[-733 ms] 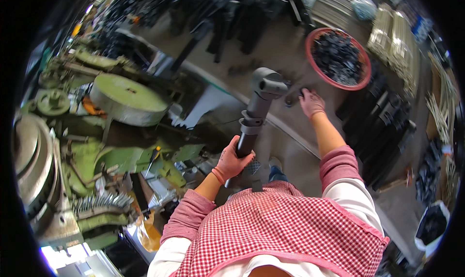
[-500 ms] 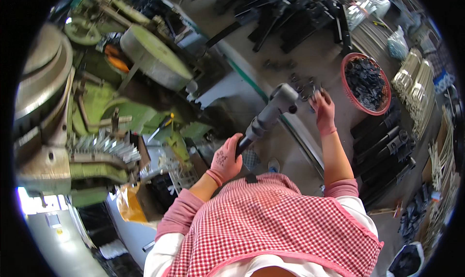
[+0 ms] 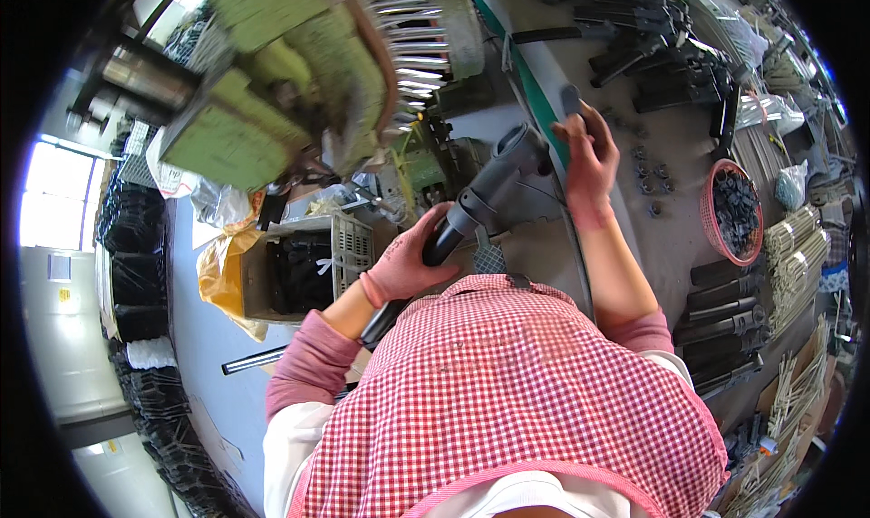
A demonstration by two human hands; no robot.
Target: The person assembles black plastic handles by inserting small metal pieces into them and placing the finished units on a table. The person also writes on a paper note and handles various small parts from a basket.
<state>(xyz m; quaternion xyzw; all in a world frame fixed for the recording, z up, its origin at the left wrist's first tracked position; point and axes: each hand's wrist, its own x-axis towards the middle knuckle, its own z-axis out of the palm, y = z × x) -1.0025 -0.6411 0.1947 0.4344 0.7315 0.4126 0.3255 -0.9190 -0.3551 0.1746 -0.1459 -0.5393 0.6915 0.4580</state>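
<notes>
The left hand (image 3: 410,262), gloved in pink, is wrapping tight around the grey tube-shaped part (image 3: 480,201), gripping it low on its dark shaft, while the wider open end is pointing up and away from the person over the grey workbench (image 3: 671,237). The right hand (image 3: 589,160), also gloved, is sitting just right of that tube's open end, fingers curling round a small dark piece (image 3: 571,101) and pinching it shut. The two hands are working apart, one on each item. Farther right of the tube, a red basket (image 3: 732,212) of small black parts is sitting on the bench, with loose small black bits (image 3: 648,178) lying between it and the right hand. Left of the tube, a green machine (image 3: 299,83) is looming, blurred. The red-checked apron (image 3: 507,400) is filling the view below the tube.
</notes>
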